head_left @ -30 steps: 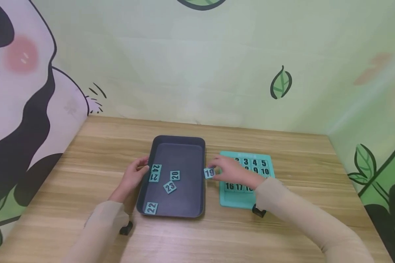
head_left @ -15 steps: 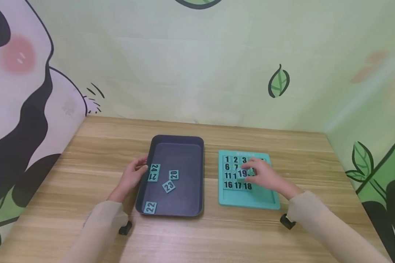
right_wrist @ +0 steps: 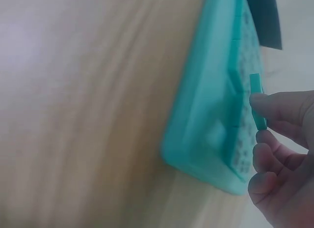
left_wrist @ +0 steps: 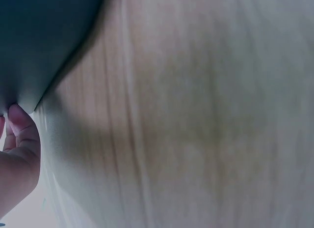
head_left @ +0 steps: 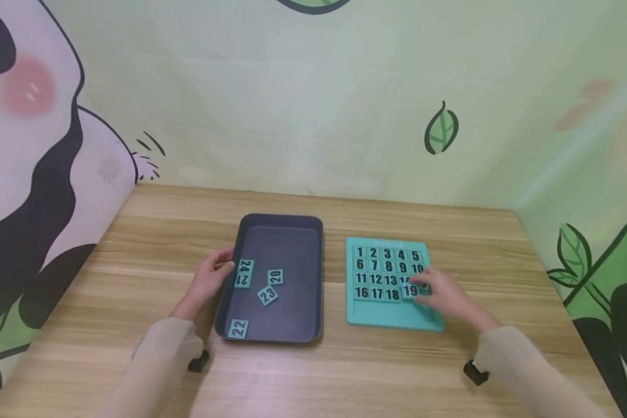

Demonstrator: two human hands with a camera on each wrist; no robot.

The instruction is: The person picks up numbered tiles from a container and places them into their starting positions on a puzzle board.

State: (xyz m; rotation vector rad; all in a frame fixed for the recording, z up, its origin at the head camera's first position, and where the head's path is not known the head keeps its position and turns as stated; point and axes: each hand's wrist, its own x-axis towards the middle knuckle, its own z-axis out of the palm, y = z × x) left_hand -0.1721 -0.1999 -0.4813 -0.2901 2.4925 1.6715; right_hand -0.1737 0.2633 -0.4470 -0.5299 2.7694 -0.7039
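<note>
A teal number board (head_left: 392, 320) lies on the wooden table, with tiles 1 to 18 set in rows. My right hand (head_left: 441, 293) pinches the teal tile 19 (head_left: 410, 291) just above the board, beside tile 18. The right wrist view shows the tile 19 (right_wrist: 257, 100) edge-on between thumb and fingers, over the board (right_wrist: 206, 125). My left hand (head_left: 209, 280) grips the left rim of a dark tray (head_left: 284, 223). In the tray lie tiles 24 (head_left: 245, 267), 21 (head_left: 242, 280), 20 (head_left: 274, 277), 23 (head_left: 267, 295) and 22 (head_left: 238, 328). In the left wrist view a fingertip (left_wrist: 22, 125) touches the tray's edge (left_wrist: 44, 41).
The table (head_left: 151, 232) meets a green wall with leaf pictures at the back and right, and a cartoon panel on the left. Bare wood lies in front of the tray and the board. Small black clips (head_left: 197, 363) sit at both sleeves' cuffs.
My right hand carried tile 19 from the tray's right edge across the board to its fourth row, beside tile 18. The left hand stayed on the tray.
</note>
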